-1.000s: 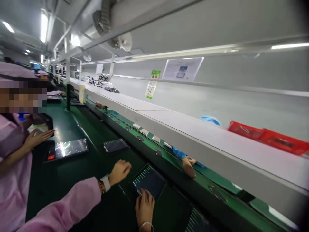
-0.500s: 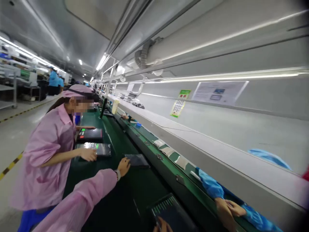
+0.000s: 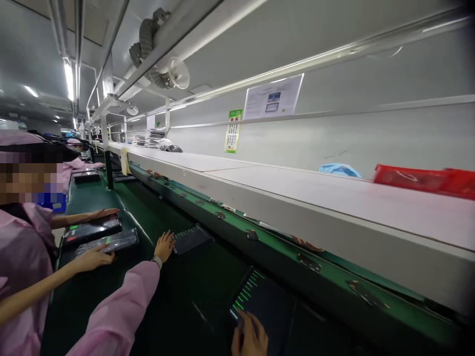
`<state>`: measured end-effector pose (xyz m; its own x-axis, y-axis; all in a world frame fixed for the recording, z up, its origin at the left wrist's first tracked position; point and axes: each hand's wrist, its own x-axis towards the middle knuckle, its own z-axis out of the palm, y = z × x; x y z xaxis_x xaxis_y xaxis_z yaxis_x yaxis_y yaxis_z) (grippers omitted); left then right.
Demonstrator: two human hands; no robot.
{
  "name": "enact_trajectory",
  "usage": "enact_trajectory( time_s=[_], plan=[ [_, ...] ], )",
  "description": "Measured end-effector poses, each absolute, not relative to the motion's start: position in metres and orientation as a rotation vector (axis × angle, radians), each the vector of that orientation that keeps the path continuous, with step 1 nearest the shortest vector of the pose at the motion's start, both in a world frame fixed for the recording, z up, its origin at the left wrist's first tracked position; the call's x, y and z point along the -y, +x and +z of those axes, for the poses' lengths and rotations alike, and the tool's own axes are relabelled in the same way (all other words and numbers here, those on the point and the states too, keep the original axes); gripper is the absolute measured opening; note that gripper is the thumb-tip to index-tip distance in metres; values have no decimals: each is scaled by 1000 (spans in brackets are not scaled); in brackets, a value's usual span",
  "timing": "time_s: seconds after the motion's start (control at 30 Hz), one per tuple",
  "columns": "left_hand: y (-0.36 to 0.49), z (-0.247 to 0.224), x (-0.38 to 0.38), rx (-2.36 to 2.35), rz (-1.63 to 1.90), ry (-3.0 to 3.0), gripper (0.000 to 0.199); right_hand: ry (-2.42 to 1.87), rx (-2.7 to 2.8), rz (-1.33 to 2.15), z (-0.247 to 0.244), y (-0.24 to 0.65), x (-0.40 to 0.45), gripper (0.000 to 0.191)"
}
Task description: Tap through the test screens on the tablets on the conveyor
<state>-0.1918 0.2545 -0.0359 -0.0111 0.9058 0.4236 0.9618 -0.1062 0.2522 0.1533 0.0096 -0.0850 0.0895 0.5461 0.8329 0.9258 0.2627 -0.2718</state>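
Observation:
My left hand [image 3: 164,245], in a pink sleeve with a band at the wrist, lies with fingers stretched out against the near edge of a dark tablet [image 3: 195,240] flat on the green work surface. Closer to me, a second dark tablet [image 3: 272,304] shows a row of short green lines along its left side. On that lit side rest the fingers of my right hand [image 3: 250,333], slightly bent with the thumb apart, not wrapped round it. The lower frame edge cuts off part of this hand.
At left a co-worker in pink [image 3: 25,277] has hands on a dark tablet [image 3: 94,230] and a plastic-covered device [image 3: 118,241]. A long white shelf [image 3: 260,183] runs along the right, bearing a red bin [image 3: 411,180]. A post [image 3: 108,168] stands farther along the green bench [image 3: 174,306].
The view has swung right, bringing the red bin in and hiding the blue-sleeved hands. My left hand's fingers have straightened beside the far tablet. More of my right hand shows on the near one.

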Motion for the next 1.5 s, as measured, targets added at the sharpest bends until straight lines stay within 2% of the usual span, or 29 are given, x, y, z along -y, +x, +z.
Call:
enact_trajectory(
  time_s=[0.1, 0.47, 0.67, 0.9, 0.97, 1.1, 1.17, 1.33, 1.5],
  plan=[
    [-194, -35, -254, 2026, -737, -2103, 45, -1416, 1564, -399, -78, 153, -6, 26],
    [-184, -15, -238, 2086, -605, -2078, 28, -1510, 1242, -121, -60, 145, 3, 31],
    [-181, -6, -236, 2080, -608, -2076, 53, -1544, 1063, -220, -57, 182, 5, 30],
    [-180, -2, -236, 2157, -567, -2086, 51, -1638, 1453, -105, -41, 230, 19, 26],
    [-179, -1, -235, 2164, -555, -2082, 51, -1727, 1434, -108, -43, 246, 24, 33],
    [-177, -1, -231, 2146, -508, -2095, 51, -1958, 1063, -216, -50, 272, 32, 70],
    [-176, -1, -228, 2107, -469, -2142, 51, -2006, 922, -239, -48, 278, 35, 80],
    [-174, 0, -221, 1994, -347, -2302, 51, -2014, 800, -138, -22, 273, 44, 68],
    [-173, -1, -218, 2063, -350, -2216, 50, -1954, 735, 43, 7, 271, 48, 75]
  ],
)
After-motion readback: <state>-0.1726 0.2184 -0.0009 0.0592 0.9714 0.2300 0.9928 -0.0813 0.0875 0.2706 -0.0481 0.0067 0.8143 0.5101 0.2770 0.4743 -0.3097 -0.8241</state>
